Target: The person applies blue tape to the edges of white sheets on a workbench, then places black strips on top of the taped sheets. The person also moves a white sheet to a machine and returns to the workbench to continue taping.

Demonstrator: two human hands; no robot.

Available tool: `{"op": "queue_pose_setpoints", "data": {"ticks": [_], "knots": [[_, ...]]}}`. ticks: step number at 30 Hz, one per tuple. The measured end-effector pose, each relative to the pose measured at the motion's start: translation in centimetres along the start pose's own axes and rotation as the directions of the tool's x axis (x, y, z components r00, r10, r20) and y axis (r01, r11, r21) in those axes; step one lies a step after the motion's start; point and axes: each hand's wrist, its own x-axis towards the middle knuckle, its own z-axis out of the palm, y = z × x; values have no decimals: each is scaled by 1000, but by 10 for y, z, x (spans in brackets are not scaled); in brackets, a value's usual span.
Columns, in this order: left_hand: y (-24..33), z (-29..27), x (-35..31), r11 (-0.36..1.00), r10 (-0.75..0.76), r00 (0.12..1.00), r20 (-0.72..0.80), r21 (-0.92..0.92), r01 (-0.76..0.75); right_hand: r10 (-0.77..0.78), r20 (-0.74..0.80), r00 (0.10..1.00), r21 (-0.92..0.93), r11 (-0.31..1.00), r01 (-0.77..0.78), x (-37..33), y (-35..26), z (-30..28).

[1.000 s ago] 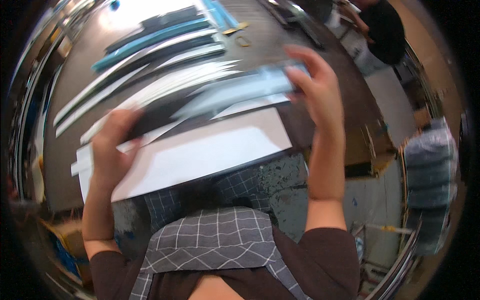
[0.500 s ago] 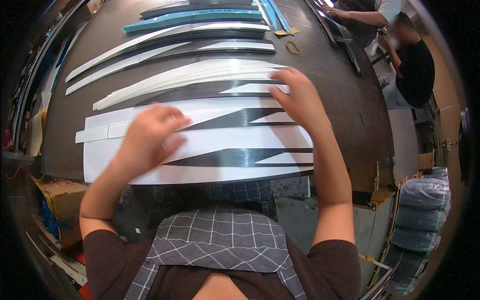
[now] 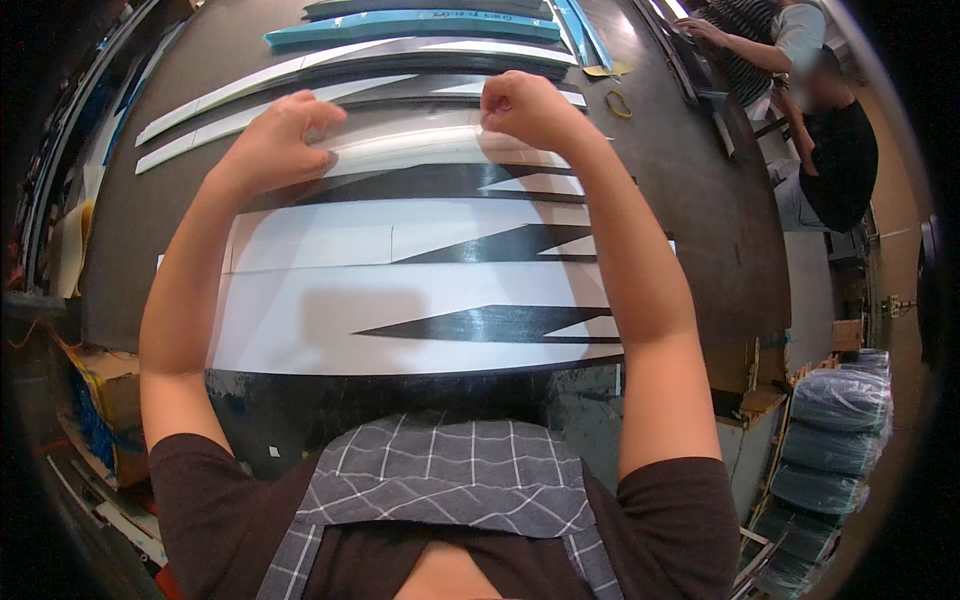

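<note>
My left hand [image 3: 285, 140] is over the far edge of a stack of curved white strips [image 3: 410, 150], its thumb and fingers apart. Across from it, my right hand [image 3: 530, 112] has its fingers curled in a pinch above the right part of that stack; what they hold, if anything, is blurred. The stack's surface between my hands looks smeared, and my left forearm hides its left end. Nearer me lie large white sheets [image 3: 270, 310] with dark pointed shapes [image 3: 470, 323]. A white strip with a thin cross line [image 3: 330, 240] rests on them.
Farther back lie dark-and-white strips [image 3: 280, 105], a blue strip bundle [image 3: 410, 27] and a yellow ring [image 3: 618, 103] on the dark table [image 3: 715, 270]. A co-worker in black [image 3: 840, 150] sits at the right beyond the table. Plastic-wrapped bundles [image 3: 840, 400] are stacked at lower right.
Both hands have moved away from me, onto the farther strip stack, and my right hand's fingers have curled in. The lined strip's cross line now shows farther right on the sheets.
</note>
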Motion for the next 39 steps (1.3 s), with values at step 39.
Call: {"op": "queue_pose_setpoints", "data": {"ticks": [39], "knots": [[6,40,-145,874,-83,990,113,-469,127,180,63,982,284,940,-190,-145,-98,80]]}}
